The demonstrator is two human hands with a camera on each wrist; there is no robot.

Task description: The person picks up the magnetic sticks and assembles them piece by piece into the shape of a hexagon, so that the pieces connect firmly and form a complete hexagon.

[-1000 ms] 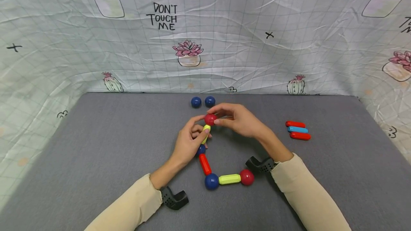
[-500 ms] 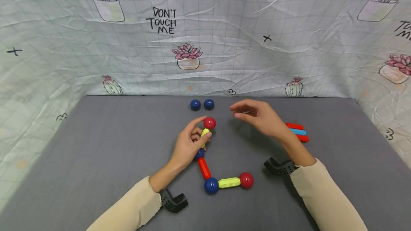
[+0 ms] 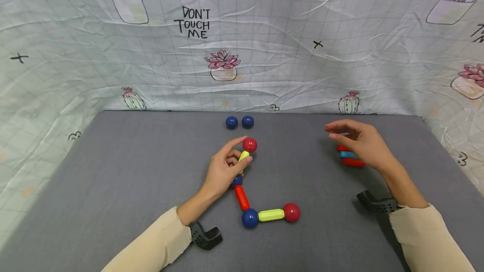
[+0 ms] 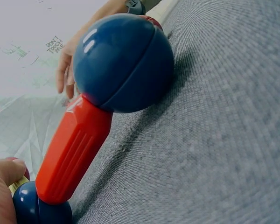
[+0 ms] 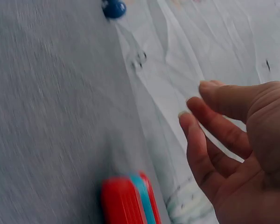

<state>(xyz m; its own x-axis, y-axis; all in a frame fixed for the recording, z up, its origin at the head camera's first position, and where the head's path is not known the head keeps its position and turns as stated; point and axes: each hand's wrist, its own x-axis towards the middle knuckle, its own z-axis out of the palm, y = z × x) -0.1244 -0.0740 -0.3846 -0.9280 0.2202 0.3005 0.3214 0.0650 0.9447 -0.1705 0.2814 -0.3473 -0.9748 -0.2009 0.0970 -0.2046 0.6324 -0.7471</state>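
Note:
A chain of magnetic rods and balls lies on the grey table (image 3: 132, 171): red ball (image 3: 250, 144), yellow rod (image 3: 243, 157), blue ball (image 3: 237, 180), red rod (image 3: 241, 197), blue ball (image 3: 249, 218), yellow rod (image 3: 271, 215), red ball (image 3: 291, 212). My left hand (image 3: 223, 169) pinches the upper yellow rod just under the top red ball. My right hand (image 3: 361, 142) hovers, fingers relaxed and holding nothing, over three loose rods (image 3: 351, 158), two red and one blue (image 5: 128, 200). The left wrist view shows the red rod (image 4: 72, 149) and blue ball (image 4: 123, 63) close up.
Two loose blue balls (image 3: 239, 122) sit near the table's far edge, one of them seen as a blue ball (image 5: 114, 8) in the right wrist view. A printed cloth backdrop (image 3: 242, 41) walls the table on three sides.
My right hand let go of the top red ball and moved right, across the table, to above the three loose rods. The left hand kept its hold on the yellow rod.

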